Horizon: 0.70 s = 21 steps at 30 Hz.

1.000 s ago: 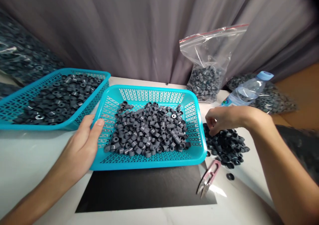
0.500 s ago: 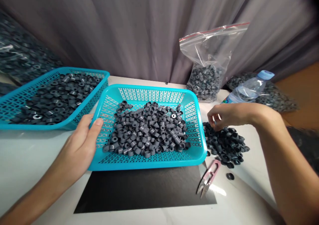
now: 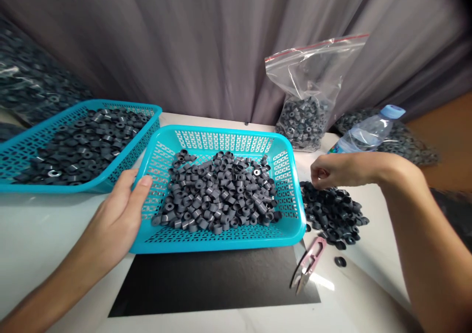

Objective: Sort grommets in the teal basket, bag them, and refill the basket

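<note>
A turquoise basket (image 3: 291, 175) full of small grey ring-shaped parts (image 3: 221, 195) stands in the middle of the white table. My left hand (image 3: 120, 215) grips its left rim, thumb over the edge. To the basket's right lies a loose pile of darker ring parts (image 3: 335, 212). Just above the far edge of that pile hovers my right hand (image 3: 334, 170), its fingers curled in a pinch; whether they hold a part is hidden.
A second turquoise basket (image 3: 22, 148) of dark rings stands at the left. A zip bag of rings (image 3: 306, 111) and a water bottle (image 3: 365, 134) sit at the back right. Pink thread snips (image 3: 308, 264) lie by a black mat (image 3: 214, 279). One stray ring (image 3: 340, 261) is nearby.
My right hand has risen slightly off the loose pile and drifted right. The left hand and basket have barely moved.
</note>
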Each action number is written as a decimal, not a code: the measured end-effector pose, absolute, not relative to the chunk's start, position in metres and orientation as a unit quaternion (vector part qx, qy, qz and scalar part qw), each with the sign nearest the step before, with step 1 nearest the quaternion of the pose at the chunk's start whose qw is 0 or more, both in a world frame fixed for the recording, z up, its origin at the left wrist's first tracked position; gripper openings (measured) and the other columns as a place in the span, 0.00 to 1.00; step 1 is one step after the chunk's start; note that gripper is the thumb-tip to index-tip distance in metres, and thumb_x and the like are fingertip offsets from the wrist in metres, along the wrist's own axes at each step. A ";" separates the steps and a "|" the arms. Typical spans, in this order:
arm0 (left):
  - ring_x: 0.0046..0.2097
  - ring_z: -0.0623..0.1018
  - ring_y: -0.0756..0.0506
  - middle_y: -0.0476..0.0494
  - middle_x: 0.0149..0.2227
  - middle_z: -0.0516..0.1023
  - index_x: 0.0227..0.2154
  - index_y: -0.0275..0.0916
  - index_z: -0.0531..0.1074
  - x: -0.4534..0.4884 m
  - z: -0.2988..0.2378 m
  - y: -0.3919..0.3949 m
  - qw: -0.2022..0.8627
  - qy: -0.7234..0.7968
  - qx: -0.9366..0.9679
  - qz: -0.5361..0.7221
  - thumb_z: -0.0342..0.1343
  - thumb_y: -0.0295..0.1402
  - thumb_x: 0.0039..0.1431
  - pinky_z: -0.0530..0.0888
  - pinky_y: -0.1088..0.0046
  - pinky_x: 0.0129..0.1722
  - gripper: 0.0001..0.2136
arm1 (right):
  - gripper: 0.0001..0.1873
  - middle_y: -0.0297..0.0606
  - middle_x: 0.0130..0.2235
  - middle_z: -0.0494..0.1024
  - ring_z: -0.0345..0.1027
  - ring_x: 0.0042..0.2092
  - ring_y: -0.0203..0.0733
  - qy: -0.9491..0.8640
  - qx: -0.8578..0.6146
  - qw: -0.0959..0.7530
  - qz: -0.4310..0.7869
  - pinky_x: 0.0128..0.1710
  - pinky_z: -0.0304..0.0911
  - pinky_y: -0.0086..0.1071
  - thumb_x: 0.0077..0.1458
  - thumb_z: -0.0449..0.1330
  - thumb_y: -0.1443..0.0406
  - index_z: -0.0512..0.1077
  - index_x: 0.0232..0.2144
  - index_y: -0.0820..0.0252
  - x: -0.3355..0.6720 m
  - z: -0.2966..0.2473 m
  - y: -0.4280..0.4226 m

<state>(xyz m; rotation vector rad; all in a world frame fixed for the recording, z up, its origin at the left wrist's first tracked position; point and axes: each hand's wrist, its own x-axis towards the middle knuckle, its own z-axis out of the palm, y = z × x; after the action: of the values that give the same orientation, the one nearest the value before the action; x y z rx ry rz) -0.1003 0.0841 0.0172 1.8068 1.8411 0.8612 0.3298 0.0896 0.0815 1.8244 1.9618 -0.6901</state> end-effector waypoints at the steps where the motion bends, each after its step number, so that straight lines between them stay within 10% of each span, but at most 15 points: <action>1: 0.45 0.76 0.38 0.49 0.39 0.75 0.50 0.47 0.69 -0.100 0.017 0.084 0.212 0.661 0.650 0.311 0.42 0.60 0.65 0.69 0.61 0.53 0.26 | 0.11 0.38 0.36 0.81 0.74 0.39 0.47 0.701 0.644 0.180 -0.248 0.34 0.64 0.34 0.53 0.60 0.58 0.76 0.36 0.58 0.332 0.082 0.089; 21: 0.36 0.72 0.41 0.52 0.30 0.68 0.43 0.46 0.67 -0.101 0.020 0.082 0.217 0.673 0.645 0.289 0.42 0.59 0.65 0.69 0.64 0.45 0.22 | 0.12 0.39 0.37 0.81 0.73 0.39 0.47 0.694 0.641 0.192 -0.264 0.36 0.63 0.35 0.52 0.60 0.59 0.77 0.37 0.60 0.322 0.084 0.089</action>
<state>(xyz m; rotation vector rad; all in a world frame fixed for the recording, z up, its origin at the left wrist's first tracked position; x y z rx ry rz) -0.1013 0.0823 0.0204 1.7879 1.8648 0.8018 0.3216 0.0885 0.0836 1.8011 1.9497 -0.7405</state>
